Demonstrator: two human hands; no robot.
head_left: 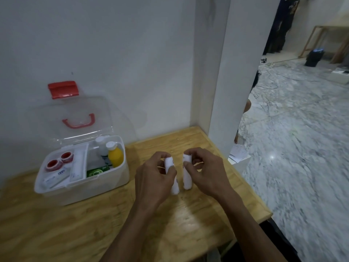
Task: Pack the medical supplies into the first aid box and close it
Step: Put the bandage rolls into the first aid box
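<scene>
Head cam: left hand [154, 178] and right hand [205, 173] each have fingers clamped on a white bandage roll, just right of the open first aid box [85, 186] on the bench [56, 233].

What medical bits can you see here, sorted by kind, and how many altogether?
White rolls in the hands: 2
Red tape rolls: 2
Bottles: 2
Green packet: 1
Flat white packets, blurred: at least 2
Total: at least 9
</scene>
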